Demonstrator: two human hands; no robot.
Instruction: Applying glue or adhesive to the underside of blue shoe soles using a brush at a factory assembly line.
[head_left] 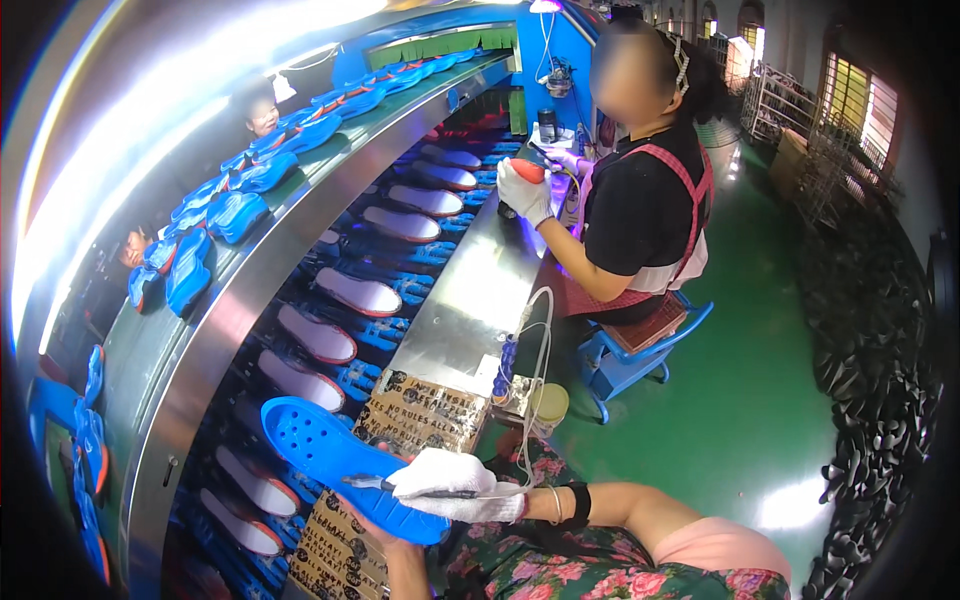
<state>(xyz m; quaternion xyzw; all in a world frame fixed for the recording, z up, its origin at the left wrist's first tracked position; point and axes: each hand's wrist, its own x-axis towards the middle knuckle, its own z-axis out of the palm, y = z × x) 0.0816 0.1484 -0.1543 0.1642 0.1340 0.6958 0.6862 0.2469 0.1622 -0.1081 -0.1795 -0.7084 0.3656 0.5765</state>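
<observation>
My left hand, bare, holds a blue foam clog from beneath, with the holed toe end pointing up and to the left. Much of the left palm and some fingers are hidden behind the shoe. My right hand wears a white knit glove and is closed around a slim pen-like tool. Its tip lies over the clog's heel half; whether it touches the surface I cannot tell. A thin white hose runs near the right wrist.
Printed brown sheets lie on the metal ledge. Beyond it, pale soles sit in rows on blue holders. Blue clogs line a raised belt. At right, a co-worker on a blue stool holds a red piece. A tub stands nearby.
</observation>
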